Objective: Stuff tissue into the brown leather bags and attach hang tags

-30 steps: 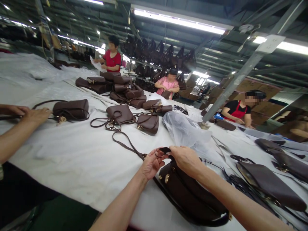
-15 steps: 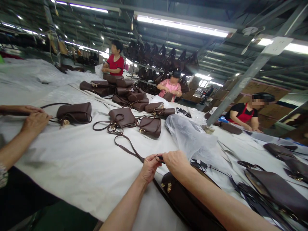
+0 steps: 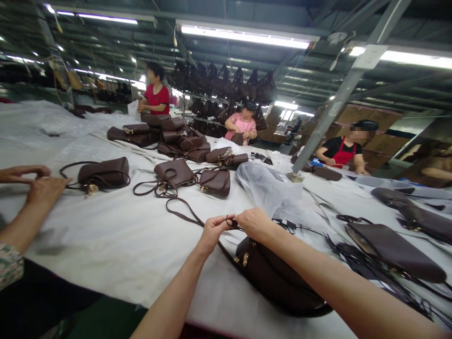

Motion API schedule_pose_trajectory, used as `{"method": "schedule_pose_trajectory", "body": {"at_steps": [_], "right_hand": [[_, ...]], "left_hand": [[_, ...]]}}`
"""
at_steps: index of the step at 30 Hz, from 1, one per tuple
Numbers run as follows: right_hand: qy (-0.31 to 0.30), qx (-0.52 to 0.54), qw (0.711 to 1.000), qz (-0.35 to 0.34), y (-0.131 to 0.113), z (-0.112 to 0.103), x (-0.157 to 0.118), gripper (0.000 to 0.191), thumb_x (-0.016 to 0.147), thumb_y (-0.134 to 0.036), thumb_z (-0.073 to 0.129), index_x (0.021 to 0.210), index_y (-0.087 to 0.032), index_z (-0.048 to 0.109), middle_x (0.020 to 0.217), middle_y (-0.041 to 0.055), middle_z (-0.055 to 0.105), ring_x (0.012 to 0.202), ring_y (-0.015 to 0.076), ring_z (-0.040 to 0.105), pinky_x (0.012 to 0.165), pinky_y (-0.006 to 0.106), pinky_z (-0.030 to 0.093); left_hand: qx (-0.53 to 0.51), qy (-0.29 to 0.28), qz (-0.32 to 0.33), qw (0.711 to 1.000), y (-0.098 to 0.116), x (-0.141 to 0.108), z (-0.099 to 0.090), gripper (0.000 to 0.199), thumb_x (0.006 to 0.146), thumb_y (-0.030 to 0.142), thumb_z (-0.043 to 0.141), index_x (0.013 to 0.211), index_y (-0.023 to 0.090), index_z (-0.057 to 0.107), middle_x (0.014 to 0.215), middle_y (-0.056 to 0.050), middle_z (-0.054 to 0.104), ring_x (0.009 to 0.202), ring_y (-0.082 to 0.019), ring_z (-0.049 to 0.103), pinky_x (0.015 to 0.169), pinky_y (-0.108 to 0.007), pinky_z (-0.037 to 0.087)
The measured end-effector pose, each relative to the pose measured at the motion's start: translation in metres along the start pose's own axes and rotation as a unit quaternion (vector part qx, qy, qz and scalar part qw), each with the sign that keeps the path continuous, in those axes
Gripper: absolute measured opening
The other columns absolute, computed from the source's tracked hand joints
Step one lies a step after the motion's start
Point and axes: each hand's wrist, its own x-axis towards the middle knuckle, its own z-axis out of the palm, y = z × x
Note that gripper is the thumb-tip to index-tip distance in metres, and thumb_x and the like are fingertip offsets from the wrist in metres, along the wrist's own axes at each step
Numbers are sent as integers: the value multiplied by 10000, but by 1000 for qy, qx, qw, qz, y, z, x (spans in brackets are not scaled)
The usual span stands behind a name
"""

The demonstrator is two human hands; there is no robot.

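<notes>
My left hand [image 3: 214,231] pinches a thin dark cord [image 3: 231,222], which forms a small loop between my two hands. Closed on the cord's other side is my right hand [image 3: 254,223], its fingertips partly hidden behind the knuckles. Below them a dark brown handbag [image 3: 278,275] with gold hardware lies on the white-covered table [image 3: 141,263], partly covered by my right forearm. A long brown strap [image 3: 183,214] loops out on the table left of my left hand and passes behind it. Whether the cord joins this strap cannot be made out.
Several small brown bags [image 3: 174,172] lie ahead, with a pile of bags [image 3: 183,139] behind. Clear plastic [image 3: 263,188] sits beyond my right hand. Black cords [image 3: 356,263] and another bag [image 3: 399,249] are at right. A co-worker's hands [image 3: 44,188] work at left; other people stand across the table.
The view has shifted slightly, showing more of the handbag. My hands stay together, with the cord loop now spread wider between them. The left co-worker's far hand has lifted and bent.
</notes>
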Motion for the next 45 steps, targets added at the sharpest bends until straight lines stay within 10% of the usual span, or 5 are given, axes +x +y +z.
{"method": "schedule_pose_trajectory", "body": {"at_steps": [10,19,31,38,45], "right_hand": [[27,34,999,11,14,7,-36,471,799,-351,665,1240,-202,598,1143,153,651,1018,296,647,742,323,495],[65,153,985,40,56,43,-84,614,795,-182,574,1394,-121,451,1290,185,607,1171,297,577,938,370,445],[188,195,962,29,64,47,-116,649,772,-193,605,1398,-150,438,1417,160,474,1254,284,501,1033,405,416],[205,313,927,28,26,83,-183,260,967,-277,385,1003,-226,637,965,73,697,858,197,659,745,300,527],[137,288,947,38,-27,158,-144,426,874,-72,392,1237,-130,608,1346,161,576,1236,273,538,1021,414,456]], "left_hand": [[232,-101,56,966,22,-1,-1,281,704,119,620,966,181,700,678,23,665,655,-133,587,698,-245,478],[392,-108,-36,913,58,-66,-99,132,779,208,513,842,167,621,785,-9,641,737,-157,582,687,-250,461],[620,-170,114,758,4,-18,-14,596,774,51,542,1358,142,466,1407,-165,489,1327,-284,408,1121,-481,322],[649,-227,105,718,-8,-19,-41,447,802,50,553,1240,134,577,1403,-196,487,1309,-320,445,1103,-521,338],[703,-256,140,649,-2,-60,-68,183,849,54,522,950,142,646,1471,-182,422,1374,-331,367,1103,-579,317]]}}
